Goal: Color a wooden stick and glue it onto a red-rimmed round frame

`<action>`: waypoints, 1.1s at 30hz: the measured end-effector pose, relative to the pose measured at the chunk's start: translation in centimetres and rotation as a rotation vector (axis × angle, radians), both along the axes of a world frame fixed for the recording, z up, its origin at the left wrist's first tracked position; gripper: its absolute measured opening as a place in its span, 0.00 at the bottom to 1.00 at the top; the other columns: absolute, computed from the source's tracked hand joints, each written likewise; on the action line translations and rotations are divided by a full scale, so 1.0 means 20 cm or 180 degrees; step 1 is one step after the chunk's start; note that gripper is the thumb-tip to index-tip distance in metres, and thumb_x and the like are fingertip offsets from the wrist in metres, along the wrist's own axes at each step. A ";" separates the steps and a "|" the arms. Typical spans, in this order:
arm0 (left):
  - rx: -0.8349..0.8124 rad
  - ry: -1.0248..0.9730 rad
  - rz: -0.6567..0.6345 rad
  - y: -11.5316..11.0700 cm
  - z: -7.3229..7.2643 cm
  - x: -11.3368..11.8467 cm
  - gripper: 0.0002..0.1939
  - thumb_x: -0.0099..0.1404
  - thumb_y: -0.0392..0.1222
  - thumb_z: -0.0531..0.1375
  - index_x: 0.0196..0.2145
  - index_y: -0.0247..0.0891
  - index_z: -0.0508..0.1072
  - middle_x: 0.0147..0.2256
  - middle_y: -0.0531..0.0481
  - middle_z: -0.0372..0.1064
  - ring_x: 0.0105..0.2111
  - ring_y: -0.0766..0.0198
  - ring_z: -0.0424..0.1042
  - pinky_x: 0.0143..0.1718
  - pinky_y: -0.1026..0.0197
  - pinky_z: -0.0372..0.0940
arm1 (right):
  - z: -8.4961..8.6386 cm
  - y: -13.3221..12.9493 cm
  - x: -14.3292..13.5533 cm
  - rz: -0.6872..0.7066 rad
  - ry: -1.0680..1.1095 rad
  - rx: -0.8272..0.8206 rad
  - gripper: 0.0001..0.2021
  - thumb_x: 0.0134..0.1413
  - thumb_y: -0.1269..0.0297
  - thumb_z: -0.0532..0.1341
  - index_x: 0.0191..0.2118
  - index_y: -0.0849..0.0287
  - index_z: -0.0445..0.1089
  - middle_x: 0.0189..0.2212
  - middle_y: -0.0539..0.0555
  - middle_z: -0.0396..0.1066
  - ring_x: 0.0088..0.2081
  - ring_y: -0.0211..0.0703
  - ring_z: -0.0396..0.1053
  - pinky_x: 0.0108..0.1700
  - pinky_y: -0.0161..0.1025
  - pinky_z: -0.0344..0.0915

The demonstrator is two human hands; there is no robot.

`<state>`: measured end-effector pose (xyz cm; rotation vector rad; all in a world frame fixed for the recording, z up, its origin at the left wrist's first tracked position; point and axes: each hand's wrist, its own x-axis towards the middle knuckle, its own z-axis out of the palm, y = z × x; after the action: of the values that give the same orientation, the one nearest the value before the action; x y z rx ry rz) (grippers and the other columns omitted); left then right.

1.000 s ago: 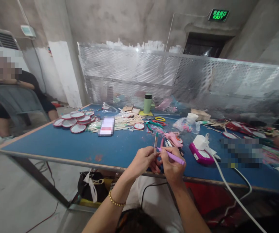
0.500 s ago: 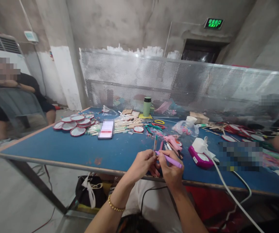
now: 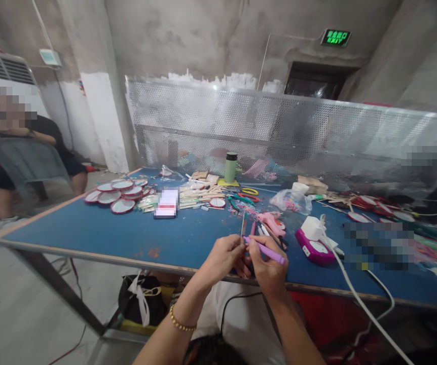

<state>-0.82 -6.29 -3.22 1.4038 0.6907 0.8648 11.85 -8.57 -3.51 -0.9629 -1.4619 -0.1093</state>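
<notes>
A purple marker (image 3: 269,252) is held in my right hand (image 3: 269,266), its tip pointing left at the fingers of my other hand. My left hand (image 3: 224,256) is closed in a pinch on a thin stick (image 3: 243,225) that stands up from the fingertips, with a teal part near its top. Both hands nearly touch at the table's front edge. Just beyond them lie a pink glue gun (image 3: 270,222) and several pens (image 3: 264,230). The marker's tip is partly hidden by my fingers.
On the blue table (image 3: 100,235) are a phone (image 3: 167,203), round white discs with red rims (image 3: 122,205), wooden sticks, pliers, a green bottle (image 3: 231,167) and a magenta power strip (image 3: 315,246) with white cables. A person (image 3: 47,137) sits at the left; another person's hand is at the right.
</notes>
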 end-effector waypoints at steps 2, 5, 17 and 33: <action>0.0009 0.0020 0.0017 0.00 0.00 0.00 0.20 0.59 0.60 0.57 0.30 0.39 0.62 0.19 0.53 0.68 0.18 0.64 0.71 0.19 0.65 0.65 | 0.00 0.00 0.00 -0.0030 -0.0019 0.0026 0.07 0.57 0.69 0.58 0.30 0.58 0.72 0.23 0.49 0.74 0.24 0.37 0.72 0.28 0.32 0.70; 0.0000 0.0020 0.0021 0.00 0.01 0.00 0.21 0.59 0.61 0.58 0.29 0.39 0.62 0.20 0.52 0.69 0.18 0.63 0.72 0.19 0.65 0.65 | -0.01 0.00 0.00 -0.0063 0.0041 0.0040 0.07 0.58 0.69 0.58 0.30 0.58 0.72 0.22 0.48 0.74 0.23 0.37 0.71 0.27 0.31 0.69; -0.0039 -0.0033 0.0021 0.00 0.01 0.00 0.20 0.59 0.59 0.58 0.29 0.39 0.61 0.20 0.54 0.68 0.18 0.65 0.71 0.19 0.66 0.65 | -0.01 -0.01 0.00 -0.0020 -0.0037 -0.0103 0.07 0.58 0.68 0.58 0.30 0.58 0.72 0.23 0.50 0.75 0.24 0.38 0.72 0.28 0.34 0.70; -0.0054 -0.0017 0.0024 -0.01 0.03 0.00 0.20 0.57 0.59 0.59 0.29 0.39 0.61 0.21 0.54 0.68 0.18 0.65 0.71 0.18 0.66 0.64 | -0.01 0.00 0.00 -0.0108 0.0170 -0.0053 0.08 0.57 0.66 0.58 0.29 0.58 0.72 0.22 0.49 0.74 0.23 0.37 0.71 0.26 0.32 0.69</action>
<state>-0.80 -6.57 -2.70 1.3842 0.6982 0.8665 11.82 -8.67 -3.77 -0.9973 -1.3998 -0.0958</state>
